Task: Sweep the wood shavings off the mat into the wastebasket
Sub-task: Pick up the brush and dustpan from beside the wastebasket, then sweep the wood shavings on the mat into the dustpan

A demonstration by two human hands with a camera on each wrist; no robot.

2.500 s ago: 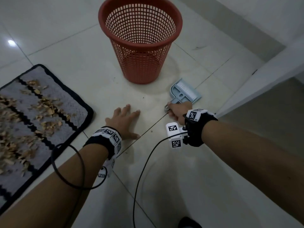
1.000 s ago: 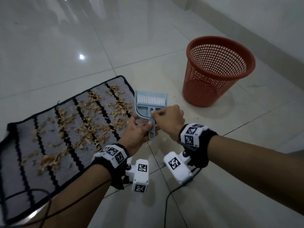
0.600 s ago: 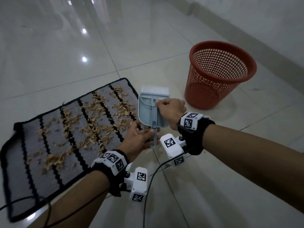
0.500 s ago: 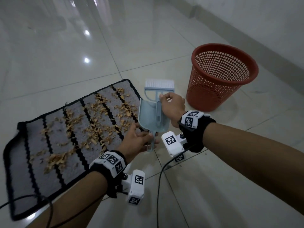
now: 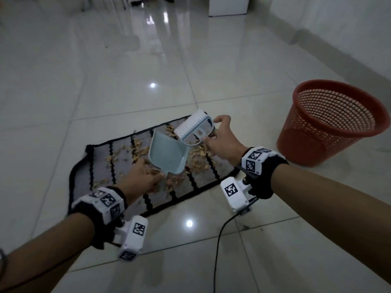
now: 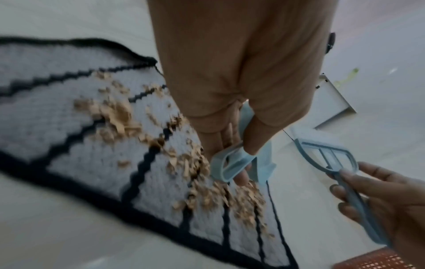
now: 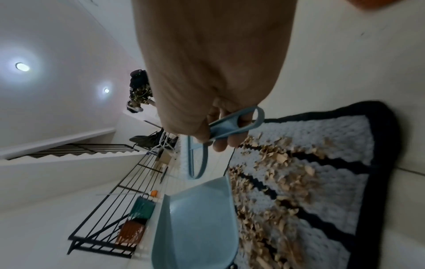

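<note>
A grey mat (image 5: 101, 166) with black stripes lies on the tiled floor, strewn with tan wood shavings (image 5: 198, 159). My left hand (image 5: 152, 180) grips the handle of a light-blue dustpan (image 5: 167, 155) held tilted above the mat's middle. My right hand (image 5: 213, 137) grips the handle of the matching brush (image 5: 193, 127), its white bristles pointing up-left just beyond the pan's mouth. The left wrist view shows the pan handle (image 6: 232, 163) in my fingers and the brush (image 6: 326, 154) to the right. A red mesh wastebasket (image 5: 330, 121) stands on the floor right of the mat.
Glossy white floor tiles (image 5: 127, 70) surround the mat. A black cable (image 5: 218, 250) trails from my right wrist toward me. A wall base (image 5: 338, 51) runs behind the basket. A stair railing (image 7: 119, 182) appears in the right wrist view.
The brush has come apart from the dustpan. My left hand now holds the pan and my right the brush, and both have moved left over the mat.
</note>
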